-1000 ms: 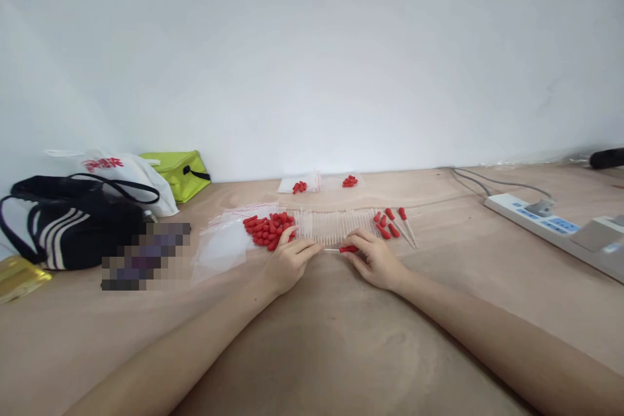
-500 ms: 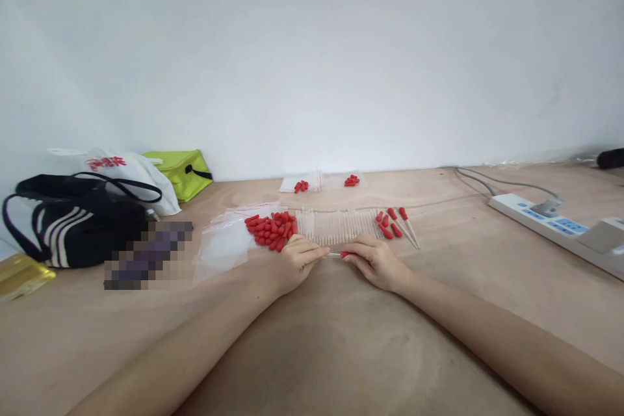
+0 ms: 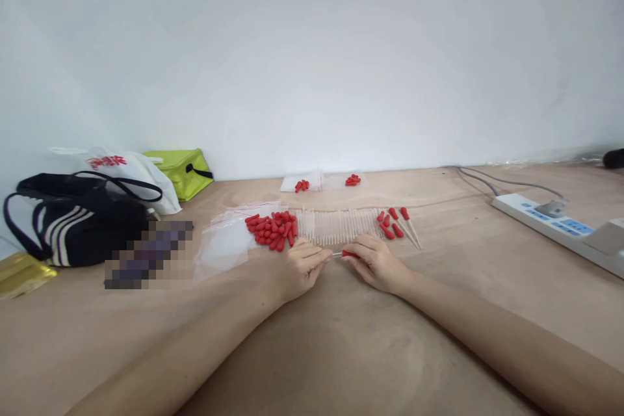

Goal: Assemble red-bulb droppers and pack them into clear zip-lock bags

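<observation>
- Two bare hands meet near the middle of the wooden table (image 3: pixel 331 351), one at each end of a thin clear tube (image 3: pixel 337 254) with a red bulb (image 3: pixel 347 253) at its right
- The left hand (image 3: pixel 307 270) has its thumb and fingers pinched together on the left end of that tube
- The right hand (image 3: pixel 375 263) has its fingers curled in around the red bulb, gripping it; most of the bulb is hidden by them
- The tube lies roughly level between the hands, its middle bare; how deep it sits in the bulb cannot be told
- Just beyond the hands, on the far side, a row of clear tubes (image 3: pixel 336 224) lies side by side, pointing away
- Left of that row, right beside it, is a heap of red bulbs (image 3: pixel 270 231)
- Near the row's right end lie some loose red bulbs (image 3: pixel 387 232), with a bulb-topped tube (image 3: pixel 413 233) slanting at their right
- Left of the heap are flat clear bags (image 3: pixel 221 250), overlapping
- Farther off, close to the wall (image 3: pixel 341 65), two small groups of red pieces (image 3: pixel 302 186) show with more clear plastic
- At far left stand a black bag (image 3: pixel 78 227), a white bag (image 3: pixel 158 188) and a green bag (image 3: pixel 180 172); at right is a white power strip (image 3: pixel 531 214) with a grey plug (image 3: pixel 552 209) in it
</observation>
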A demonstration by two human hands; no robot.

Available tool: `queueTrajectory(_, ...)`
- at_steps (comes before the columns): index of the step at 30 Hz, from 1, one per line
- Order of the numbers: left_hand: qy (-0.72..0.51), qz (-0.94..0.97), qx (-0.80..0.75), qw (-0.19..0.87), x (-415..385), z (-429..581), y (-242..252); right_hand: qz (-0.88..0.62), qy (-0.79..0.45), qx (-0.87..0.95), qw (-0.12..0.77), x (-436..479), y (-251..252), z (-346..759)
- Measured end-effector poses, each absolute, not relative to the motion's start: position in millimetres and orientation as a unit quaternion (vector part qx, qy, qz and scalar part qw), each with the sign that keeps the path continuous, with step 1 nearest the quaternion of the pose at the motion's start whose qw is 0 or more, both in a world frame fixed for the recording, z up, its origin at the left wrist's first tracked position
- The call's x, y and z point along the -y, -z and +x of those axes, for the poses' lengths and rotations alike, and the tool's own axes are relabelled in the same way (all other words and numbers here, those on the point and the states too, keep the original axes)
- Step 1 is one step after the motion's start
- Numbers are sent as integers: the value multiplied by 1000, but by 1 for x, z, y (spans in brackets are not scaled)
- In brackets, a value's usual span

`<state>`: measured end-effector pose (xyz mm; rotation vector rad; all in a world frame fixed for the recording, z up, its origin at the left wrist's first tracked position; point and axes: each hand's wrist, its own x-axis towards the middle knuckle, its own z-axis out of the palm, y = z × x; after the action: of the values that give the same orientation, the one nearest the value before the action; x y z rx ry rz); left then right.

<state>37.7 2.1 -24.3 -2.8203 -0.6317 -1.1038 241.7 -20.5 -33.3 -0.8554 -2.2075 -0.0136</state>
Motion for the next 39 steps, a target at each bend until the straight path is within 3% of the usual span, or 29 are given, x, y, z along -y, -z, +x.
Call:
queueTrajectory(5, 348, -914, 207, 37, -6, 38, 23, -372, 26, 868, 328, 19, 27, 243)
queueTrajectory(10, 337, -906, 250, 60, -13, 31, 19, -416, 34, 842, 341, 18, 22, 251)
queueTrajectory(30, 338, -911, 235, 40, -5, 34, 20, -350, 64, 869, 345, 18, 27, 245)
queueTrajectory(35, 340, -910, 235, 32, -5, 34, 19, -347, 26, 863, 366, 16, 26, 243)
queueTrajectory(39, 352, -900, 257, 22, -7, 36, 19, -369, -114, 811, 439, 11, 25, 238)
